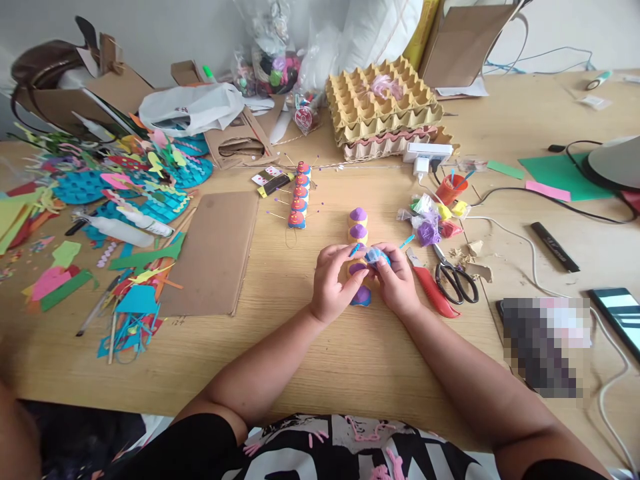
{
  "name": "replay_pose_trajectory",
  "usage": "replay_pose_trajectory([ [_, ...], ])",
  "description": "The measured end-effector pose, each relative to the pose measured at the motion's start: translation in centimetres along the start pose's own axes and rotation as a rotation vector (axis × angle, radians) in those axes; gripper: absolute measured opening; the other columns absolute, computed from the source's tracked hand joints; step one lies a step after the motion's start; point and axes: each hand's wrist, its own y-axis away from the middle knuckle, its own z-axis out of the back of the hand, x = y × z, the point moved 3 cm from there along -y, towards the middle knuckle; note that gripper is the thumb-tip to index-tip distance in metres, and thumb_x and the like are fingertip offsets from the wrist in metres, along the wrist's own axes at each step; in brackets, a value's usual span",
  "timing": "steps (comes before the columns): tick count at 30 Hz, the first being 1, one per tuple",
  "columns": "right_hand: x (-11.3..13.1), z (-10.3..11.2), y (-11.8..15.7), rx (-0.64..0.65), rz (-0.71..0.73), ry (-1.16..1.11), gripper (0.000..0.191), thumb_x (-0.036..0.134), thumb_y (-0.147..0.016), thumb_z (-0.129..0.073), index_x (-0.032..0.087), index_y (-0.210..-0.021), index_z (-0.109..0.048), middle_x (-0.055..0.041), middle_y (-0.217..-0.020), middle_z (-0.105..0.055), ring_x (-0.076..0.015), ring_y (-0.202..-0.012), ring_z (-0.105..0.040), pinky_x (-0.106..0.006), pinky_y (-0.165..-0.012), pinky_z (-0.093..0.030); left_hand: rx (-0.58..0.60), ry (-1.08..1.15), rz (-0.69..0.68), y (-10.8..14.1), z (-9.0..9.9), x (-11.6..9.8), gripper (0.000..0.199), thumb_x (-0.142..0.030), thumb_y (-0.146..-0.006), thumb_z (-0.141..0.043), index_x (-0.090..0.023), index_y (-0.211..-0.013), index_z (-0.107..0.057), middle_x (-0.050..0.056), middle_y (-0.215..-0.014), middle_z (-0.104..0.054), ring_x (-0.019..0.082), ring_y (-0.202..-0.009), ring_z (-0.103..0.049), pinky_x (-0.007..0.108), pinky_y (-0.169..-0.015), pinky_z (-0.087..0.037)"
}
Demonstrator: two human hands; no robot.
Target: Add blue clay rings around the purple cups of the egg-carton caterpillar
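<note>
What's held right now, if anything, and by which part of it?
The right hand holds a rounded, apparently plastic-wrapped blue lump by its near right side. Whether the left hand pinches the small, narrow blue piece beside it is unclear.

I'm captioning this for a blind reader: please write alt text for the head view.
A person's right hand holds a small blue lump, the left hand close beside it, above a row of purple-topped bumps on a pale wooden table. A red-handled cutter and black-handled scissors lie to the right; stacked tan egg trays stand behind.
</note>
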Motion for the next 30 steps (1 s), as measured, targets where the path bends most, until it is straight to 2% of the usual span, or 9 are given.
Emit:
replay_pose_trajectory([
  [5, 0.7, -0.1, 0.4, 0.004, 0.094, 0.163, 0.048, 0.072, -0.096, -0.078, 0.029, -0.115, -0.070, -0.0065, -0.115, -0.080, -0.0223, -0.092, -0.074, -0.040, -0.085, -0.067, -0.015, 0.076, 0.026, 0.5, -0.3, 0.4, 0.052, -0.044, -0.094, -0.088, -0.026, -0.140, -0.073, 0.014, -0.132, -0.079, 0.031, -0.130, -0.075, 0.048, -0.121, -0.054],
  [9, 0.9, -0.1, 0.5, 0.018, 0.189, 0.285, 0.043, 0.069, -0.100, -0.075, 0.029, -0.117, -0.073, -0.0077, -0.117, -0.082, -0.0259, -0.111, -0.077, -0.045, -0.105, -0.064, -0.033, 0.070, 0.061, 0.5, -0.3, 0.3, 0.050, -0.043, -0.095, -0.088, -0.026, -0.139, -0.073, 0.013, -0.125, -0.082, 0.030, -0.129, -0.075, 0.048, -0.122, -0.053],
  [14, 0.5, 0.0, 0.4, 0.022, 0.227, 0.333, 0.038, 0.064, -0.102, -0.075, 0.029, -0.118, -0.073, -0.0084, -0.118, -0.082, -0.0262, -0.111, -0.077, -0.046, -0.104, -0.063, 0.000, 0.128, 0.160, 0.6, -0.7, 0.5, 0.051, -0.044, -0.098, -0.085, -0.026, -0.143, -0.072, 0.014, -0.130, -0.083, 0.031, -0.132, -0.076, 0.050, -0.124, -0.053],
  [17, 0.3, 0.0, 0.4, 0.027, 0.238, 0.332, 0.040, 0.062, -0.099, -0.079, 0.030, -0.121, -0.073, -0.0092, -0.122, -0.082, -0.0278, -0.116, -0.077, -0.049, -0.109, -0.062, -0.041, 0.170, 0.202, 0.8, -0.7, 0.9, 0.053, -0.044, -0.095, -0.089, -0.026, -0.142, -0.073, 0.014, -0.134, -0.083, 0.032, -0.133, -0.077, 0.051, -0.125, -0.054],
  [19, 0.1, -0.1, 0.4, 0.040, 0.213, 0.272, 0.045, 0.062, -0.097, -0.082, 0.030, -0.127, -0.072, -0.0099, -0.127, -0.081, -0.0285, -0.120, -0.076, -0.049, -0.111, -0.062, -0.067, 0.164, 0.171, 0.7, -0.5, 0.9, 0.047, -0.043, -0.097, -0.086, -0.026, -0.140, -0.075, 0.013, -0.133, -0.083, 0.031, -0.132, -0.077, 0.049, -0.124, -0.055],
  [22, -0.2, -0.1, 0.3, 0.078, 0.118, 0.153, 0.056, 0.065, -0.095, -0.082, 0.031, -0.138, -0.069, -0.0108, -0.134, -0.079, -0.0287, -0.122, -0.076, -0.048, -0.106, -0.066, -0.034, 0.129, 0.096, 0.4, -0.3, 0.7, 0.038, -0.041, -0.104, -0.077, -0.027, -0.139, -0.075, 0.013, -0.132, -0.083, 0.028, -0.133, -0.077, 0.047, -0.123, -0.055],
  [25, -0.3, 0.1, 0.2, 0.083, 0.057, 0.145, 0.059, 0.066, -0.093, -0.084, 0.030, -0.137, -0.072, -0.0110, -0.135, -0.080, -0.0296, -0.123, -0.076, -0.049, -0.107, -0.066, -0.036, 0.091, 0.076, 0.0, -0.1, 0.7, 0.037, -0.045, -0.103, -0.078, -0.026, -0.135, -0.077, 0.013, -0.132, -0.082, 0.029, -0.134, -0.076, 0.049, -0.124, -0.055],
  [30, -0.4, 0.5, 0.1, -0.001, 0.122, 0.194, 0.053, 0.063, -0.091, -0.088, 0.030, -0.130, -0.075, -0.0103, -0.135, -0.080, -0.0311, -0.129, -0.075, -0.052, -0.117, -0.061, -0.096, 0.061, 0.085, 0.2, 0.0, 1.0, 0.041, -0.041, -0.098, -0.084, -0.027, -0.136, -0.075, 0.013, -0.132, -0.082, 0.031, -0.134, -0.074, 0.052, -0.126, -0.052],
])
